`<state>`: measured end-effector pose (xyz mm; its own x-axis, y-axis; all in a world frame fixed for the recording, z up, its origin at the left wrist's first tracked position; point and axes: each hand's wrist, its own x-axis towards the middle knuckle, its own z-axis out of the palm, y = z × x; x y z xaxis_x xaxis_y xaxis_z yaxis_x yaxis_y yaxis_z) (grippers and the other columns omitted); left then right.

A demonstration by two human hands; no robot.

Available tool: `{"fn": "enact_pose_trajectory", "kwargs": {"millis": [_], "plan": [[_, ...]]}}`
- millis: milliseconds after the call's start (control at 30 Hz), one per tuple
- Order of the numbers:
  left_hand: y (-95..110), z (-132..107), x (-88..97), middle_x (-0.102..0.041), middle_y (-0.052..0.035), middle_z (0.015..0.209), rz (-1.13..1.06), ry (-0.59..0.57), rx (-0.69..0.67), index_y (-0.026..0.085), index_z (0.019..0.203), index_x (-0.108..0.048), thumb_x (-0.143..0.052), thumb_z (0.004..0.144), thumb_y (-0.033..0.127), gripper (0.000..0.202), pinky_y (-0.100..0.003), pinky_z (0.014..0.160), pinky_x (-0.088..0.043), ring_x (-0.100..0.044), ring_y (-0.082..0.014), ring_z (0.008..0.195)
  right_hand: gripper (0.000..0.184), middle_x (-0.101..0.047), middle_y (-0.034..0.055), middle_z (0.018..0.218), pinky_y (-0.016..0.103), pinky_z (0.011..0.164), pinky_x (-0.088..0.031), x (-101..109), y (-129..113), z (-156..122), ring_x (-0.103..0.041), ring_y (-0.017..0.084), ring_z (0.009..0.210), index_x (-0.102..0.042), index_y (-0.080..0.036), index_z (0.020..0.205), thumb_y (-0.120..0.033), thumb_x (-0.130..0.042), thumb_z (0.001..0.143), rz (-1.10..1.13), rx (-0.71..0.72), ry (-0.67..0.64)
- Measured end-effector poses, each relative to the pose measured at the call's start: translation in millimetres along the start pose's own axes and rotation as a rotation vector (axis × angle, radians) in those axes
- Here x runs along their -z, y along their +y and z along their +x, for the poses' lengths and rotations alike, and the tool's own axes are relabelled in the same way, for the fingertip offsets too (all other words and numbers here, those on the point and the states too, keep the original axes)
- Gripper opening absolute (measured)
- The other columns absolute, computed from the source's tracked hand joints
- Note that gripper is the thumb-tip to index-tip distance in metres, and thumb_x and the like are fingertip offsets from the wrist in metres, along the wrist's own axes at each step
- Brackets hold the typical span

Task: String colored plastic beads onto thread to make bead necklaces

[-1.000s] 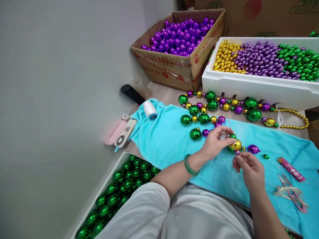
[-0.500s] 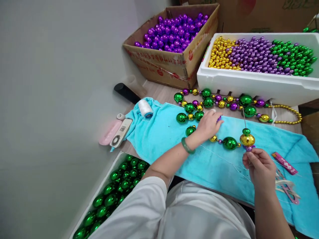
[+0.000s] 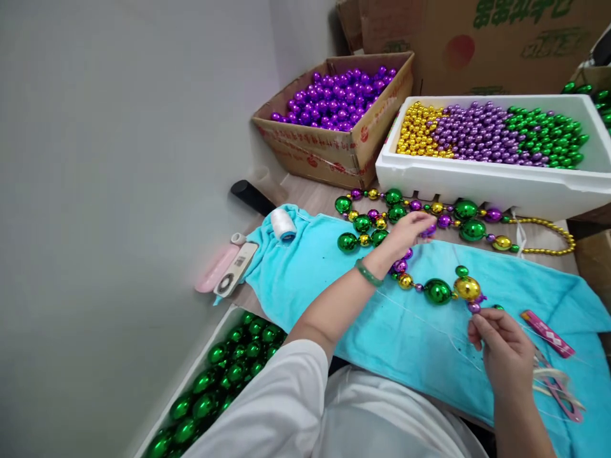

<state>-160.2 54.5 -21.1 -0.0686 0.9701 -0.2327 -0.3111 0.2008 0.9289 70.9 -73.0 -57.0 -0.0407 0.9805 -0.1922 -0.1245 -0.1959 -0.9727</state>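
My left hand (image 3: 405, 234), with a green bangle (image 3: 368, 272) on its wrist, closes its fingertips on a shiny purple bead (image 3: 428, 231) above the towel's back edge. In my right hand (image 3: 503, 340), thumb and fingers pinch at a small purple bead (image 3: 473, 308). Just above that sit a large gold bead (image 3: 466, 289) and a small green bead (image 3: 461, 271). A needle cannot be made out there now. Leftward from these runs a beaded strand with a large green bead (image 3: 438, 291); my left forearm hides part of it.
A longer bead necklace (image 3: 472, 230) lies behind the turquoise towel (image 3: 324, 286). Behind it stand a carton (image 3: 310, 149) of purple balls and a foam box (image 3: 429, 175) of small beads. Thread spool (image 3: 283, 224), pink packet (image 3: 547, 334) and scissors (image 3: 566, 401) lie around; green balls (image 3: 236, 370) fill a lower-left box.
The view has tilted up. My left hand has moved slightly back and right with the purple bead. The needle seen above the green bead earlier no longer shows; the bead stack leans more left.
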Motion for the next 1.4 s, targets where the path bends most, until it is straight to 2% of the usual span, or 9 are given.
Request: {"fn": "enact_pose_trajectory", "kwargs": {"millis": [67, 100, 233, 433, 733, 967, 1200, 1400], "plan": [[7, -11, 0.9, -0.061, -0.0012, 0.073, -0.373, 0.051, 0.117, 0.014, 0.08, -0.059, -0.069, 0.08, 0.034, 0.022, -0.033, 0.081, -0.052, -0.063, -0.0138, 0.072, 0.017, -0.057, -0.0004, 0.055, 0.021, 0.041, -0.036, -1, 1, 0, -0.049, 0.011, 0.047, -0.063, -0.016, 0.08, -0.031, -0.072, 0.078, -0.033, -0.003, -0.042], [9, -16, 1.5, -0.062, -0.0015, 0.072, -0.49, 0.075, 0.148, 0.014, 0.079, -0.058, -0.068, 0.081, 0.034, 0.022, -0.033, 0.081, -0.053, -0.065, -0.014, 0.073, 0.018, -0.056, -0.0008, 0.054, 0.021, 0.04, -0.035, -2, 2, 0, -0.048, 0.01, 0.046, -0.063, -0.016, 0.079, -0.032, -0.071, 0.079, -0.044, -0.006, -0.053], [16, -30, 2.1, -0.065, -0.0045, 0.073, -0.653, 0.127, 0.188, 0.011, 0.08, -0.06, -0.062, 0.087, 0.03, 0.021, -0.03, 0.082, -0.055, -0.068, -0.015, 0.077, 0.019, -0.055, -0.0013, 0.053, 0.02, 0.04, -0.034, -10, 2, 1, -0.047, 0.009, 0.045, -0.063, -0.016, 0.078, -0.034, -0.071, 0.079, -0.057, -0.029, -0.065], [22, -39, 0.2, -0.067, -0.0047, 0.072, -0.674, 0.117, 0.142, 0.011, 0.08, -0.059, -0.058, 0.09, 0.031, 0.022, -0.028, 0.078, -0.055, -0.069, -0.0141, 0.073, 0.021, -0.055, -0.0014, 0.051, 0.02, 0.039, -0.034, -17, -1, 2, -0.046, 0.009, 0.044, -0.063, -0.016, 0.075, -0.036, -0.071, 0.077, -0.084, -0.035, -0.082], [19, -47, -1.6, -0.066, -0.0034, 0.075, -0.673, 0.133, 0.137, 0.012, 0.079, -0.058, -0.063, 0.086, 0.035, 0.024, -0.037, 0.088, -0.052, -0.07, -0.0183, 0.084, 0.021, -0.055, -0.0019, 0.052, 0.02, 0.041, -0.034, -17, 2, 1, -0.047, 0.009, 0.045, -0.063, -0.017, 0.077, -0.036, -0.07, 0.078, -0.117, -0.038, -0.09], [19, -50, -3.7, -0.065, -0.0008, 0.076, -0.677, 0.189, 0.119, 0.014, 0.078, -0.055, -0.071, 0.079, 0.036, 0.027, -0.037, 0.09, -0.048, -0.07, -0.0197, 0.088, 0.023, -0.055, -0.0022, 0.051, 0.019, 0.041, -0.033, -20, 0, -1, -0.046, 0.008, 0.044, -0.062, -0.017, 0.075, -0.038, -0.07, 0.077, -0.138, -0.051, -0.077], [12, -55, -8.0, -0.063, 0.002, 0.077, -0.603, 0.2, -0.008, 0.017, 0.086, -0.052, -0.073, 0.076, 0.024, 0.024, -0.028, 0.08, -0.046, -0.07, -0.0163, 0.082, 0.023, -0.055, -0.0023, 0.051, 0.019, 0.04, -0.033, -24, -2, -1, -0.045, 0.008, 0.044, -0.062, -0.017, 0.075, -0.039, -0.07, 0.077, -0.142, -0.067, -0.063], [3, -68, -19.0, -0.064, 0.0003, 0.084, -0.588, 0.119, -0.067, 0.017, 0.099, -0.052, -0.069, 0.076, 0.015, 0.029, -0.028, 0.083, -0.044, -0.069, -0.0177, 0.09, 0.022, -0.056, -0.0019, 0.053, 0.019, 0.041, -0.034, -26, 2, 0, -0.047, 0.008, 0.046, -0.062, -0.017, 0.077, -0.038, -0.07, 0.078, -0.117, -0.043, -0.059]]}}
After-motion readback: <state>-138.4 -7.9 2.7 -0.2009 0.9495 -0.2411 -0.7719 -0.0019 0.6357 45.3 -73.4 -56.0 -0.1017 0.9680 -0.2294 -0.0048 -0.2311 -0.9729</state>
